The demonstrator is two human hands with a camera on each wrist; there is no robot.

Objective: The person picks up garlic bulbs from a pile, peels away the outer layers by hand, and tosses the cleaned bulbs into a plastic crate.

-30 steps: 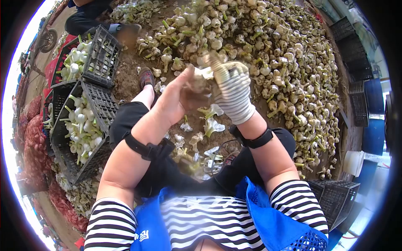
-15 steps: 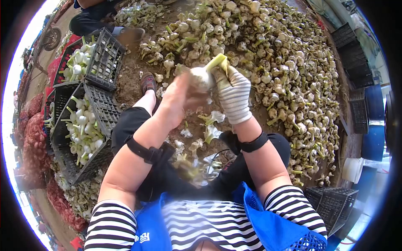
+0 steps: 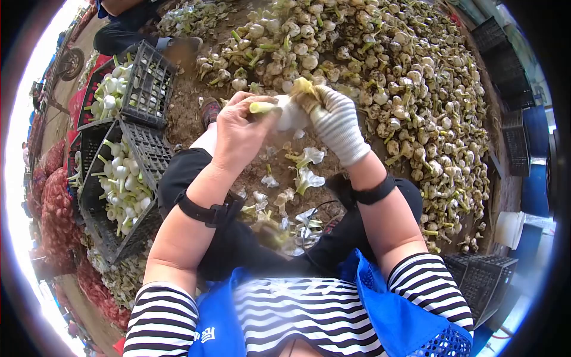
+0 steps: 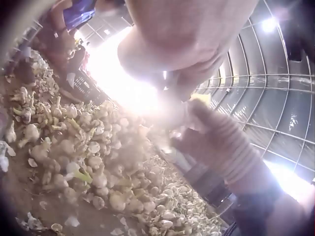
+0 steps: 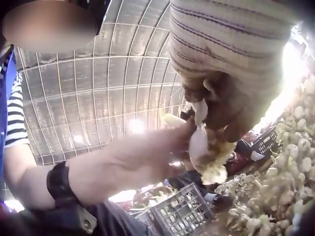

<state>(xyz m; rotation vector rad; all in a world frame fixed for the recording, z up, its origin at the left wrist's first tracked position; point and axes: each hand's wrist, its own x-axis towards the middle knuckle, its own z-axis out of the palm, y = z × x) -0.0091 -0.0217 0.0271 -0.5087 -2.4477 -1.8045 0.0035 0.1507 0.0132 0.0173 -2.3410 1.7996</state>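
Observation:
A white garlic bulb (image 3: 290, 114) is held between both hands, in front of the body. My bare left hand (image 3: 237, 134) grips it from the left, with the cut green stem (image 3: 262, 107) poking out between thumb and fingers. On the other side, my right hand (image 3: 340, 122) in a striped knit glove pinches a yellowish-brown tuft (image 3: 303, 87) at the bulb's far end. The right wrist view shows the bulb's pale side (image 5: 199, 143) below the gloved fingers. Glare blurs the bulb in the left wrist view, where the glove (image 4: 224, 145) comes in from the right.
A large heap of unpeeled garlic (image 3: 410, 113) spreads ahead and to the right. Black crates (image 3: 144, 152) of cleaned bulbs stand at the left, beside red net sacks (image 3: 59, 208). Peeled skins (image 3: 309, 178) litter the ground between the legs. Another person sits at the upper left.
The bulb has been turned round: its stem, earlier at the right glove, now points left in the left hand. The gloved fingers have moved to the bulb's other end.

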